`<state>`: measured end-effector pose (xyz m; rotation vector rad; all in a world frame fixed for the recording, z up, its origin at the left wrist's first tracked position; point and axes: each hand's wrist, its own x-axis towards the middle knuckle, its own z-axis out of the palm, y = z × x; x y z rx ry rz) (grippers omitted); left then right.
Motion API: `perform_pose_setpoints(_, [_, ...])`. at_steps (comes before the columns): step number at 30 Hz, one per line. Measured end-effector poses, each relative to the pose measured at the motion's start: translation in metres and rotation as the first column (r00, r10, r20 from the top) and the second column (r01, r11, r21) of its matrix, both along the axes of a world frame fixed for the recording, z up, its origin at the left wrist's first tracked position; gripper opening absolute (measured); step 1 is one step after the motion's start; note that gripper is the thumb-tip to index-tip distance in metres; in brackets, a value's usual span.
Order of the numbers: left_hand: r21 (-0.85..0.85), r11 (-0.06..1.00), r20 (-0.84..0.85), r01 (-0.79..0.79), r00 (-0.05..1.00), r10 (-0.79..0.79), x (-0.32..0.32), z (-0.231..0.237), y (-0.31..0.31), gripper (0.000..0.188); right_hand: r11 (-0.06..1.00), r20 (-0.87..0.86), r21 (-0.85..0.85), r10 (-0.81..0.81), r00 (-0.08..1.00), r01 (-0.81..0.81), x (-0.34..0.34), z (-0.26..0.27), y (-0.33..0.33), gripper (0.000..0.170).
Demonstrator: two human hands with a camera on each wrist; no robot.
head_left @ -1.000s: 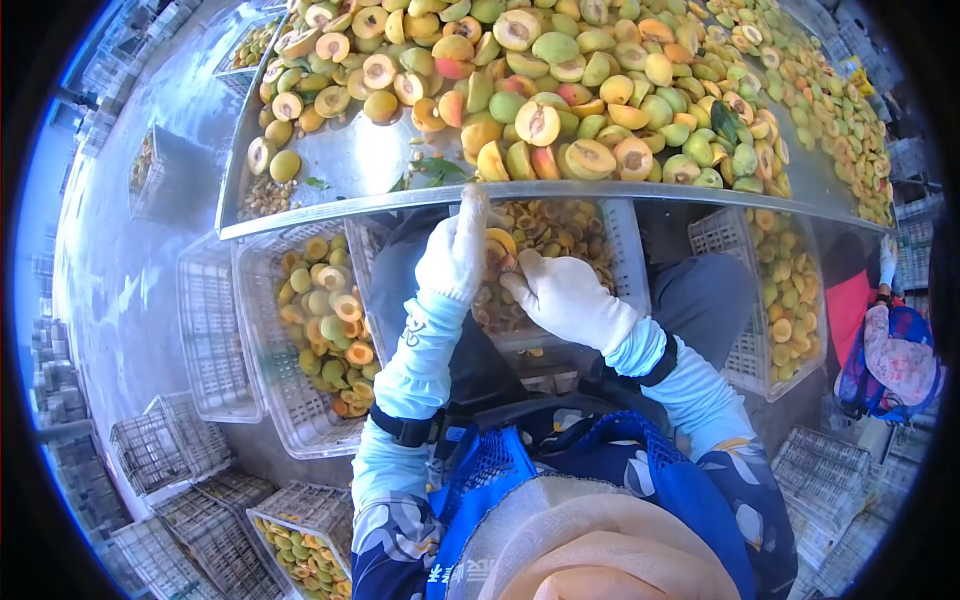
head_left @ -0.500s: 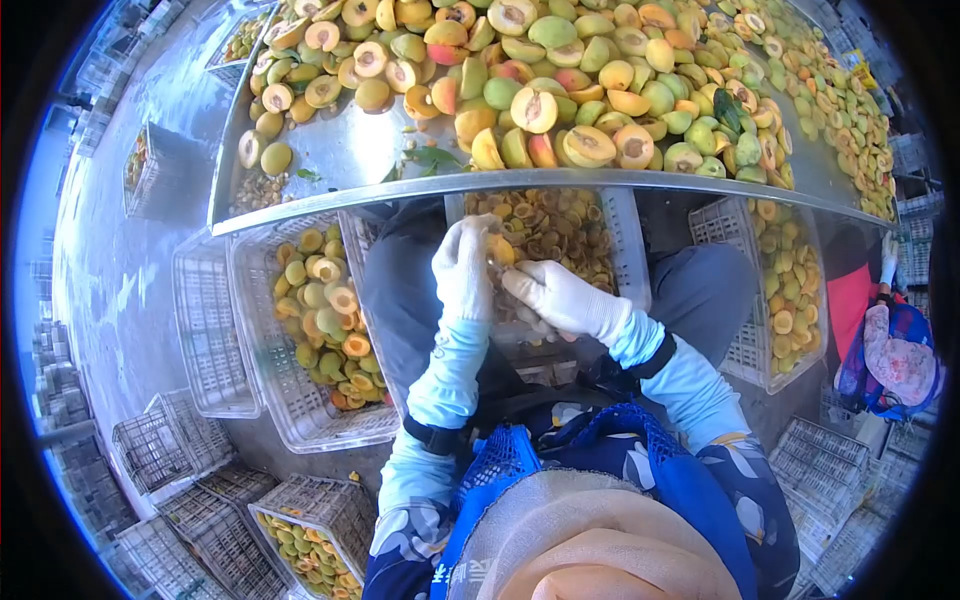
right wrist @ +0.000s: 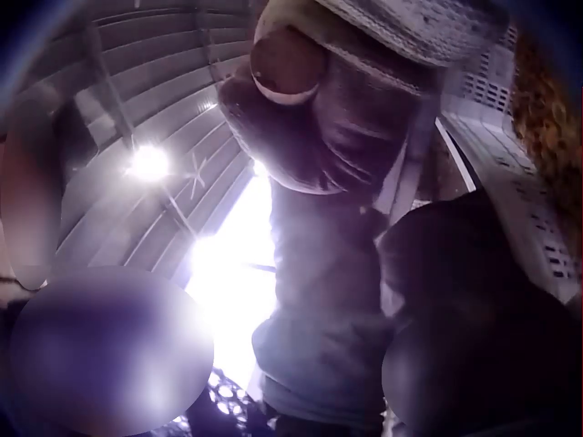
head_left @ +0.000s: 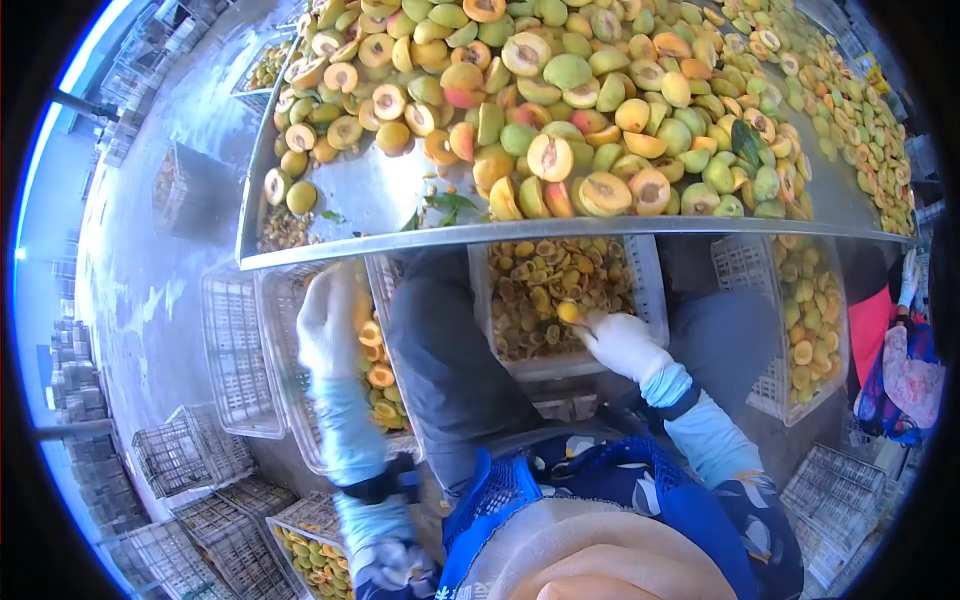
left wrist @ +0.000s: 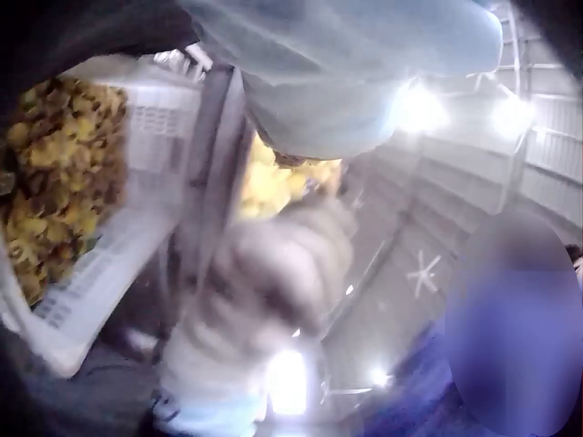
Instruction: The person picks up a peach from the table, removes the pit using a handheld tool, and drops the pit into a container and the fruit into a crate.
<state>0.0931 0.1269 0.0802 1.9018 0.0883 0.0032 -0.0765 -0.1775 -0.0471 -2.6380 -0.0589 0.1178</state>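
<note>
Parts on the near side of the tabletop (head_left: 360,245), left to right: one left crate (head_left: 290,375) holding fruit halves (head_left: 380,376); one left hand (head_left: 328,322) above it, blurred, finger state cannot be told; one middle crate (head_left: 651,290) of cut scraps (head_left: 532,335); one yellow piece (head_left: 569,312), small, rounded, beside one right hand (head_left: 628,345), fingers curled round a brown round-ended object (right wrist: 287,62); one right crate (head_left: 745,280).

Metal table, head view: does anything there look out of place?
Mildly: green leaves lie on bare metal near the front rim, and a darker leaf sits among the fruit, odd where the rest is mostly fruit.
</note>
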Motion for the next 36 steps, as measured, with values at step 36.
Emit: perform_pose_setpoints(36, [-0.752,0.659,-0.150,0.027,0.966,-0.211,-0.072,-0.027,-0.119,0.050,0.846,0.279,0.533,-0.214,0.936,0.035,0.015,0.102,0.071,0.026])
